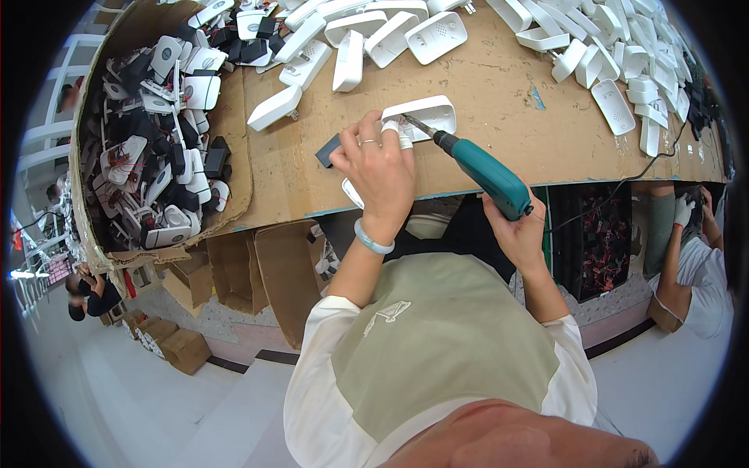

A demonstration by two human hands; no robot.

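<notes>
My right hand (516, 228) is wrapped round the rear of a teal corded electric screwdriver (485, 173), which slants up and to the left. Its metal tip reaches into an open white plastic housing (435, 117) on the cardboard-covered table. My left hand (378, 168) grips that housing at its left end, with white covers on some fingertips; the fingers hide what lies inside there. A dark grey block (328, 150) rests beside the left hand. Partly under the left wrist, a white oval piece (353, 193) shows at the table's edge.
A cardboard box (87, 156) at the left holds many white-and-black assemblies with wires. White housings (437, 37) lie across the far side, more are heaped (616, 54) at the far right. A black cord (624, 183) crosses the right edge. Another person (690, 261) sits at right.
</notes>
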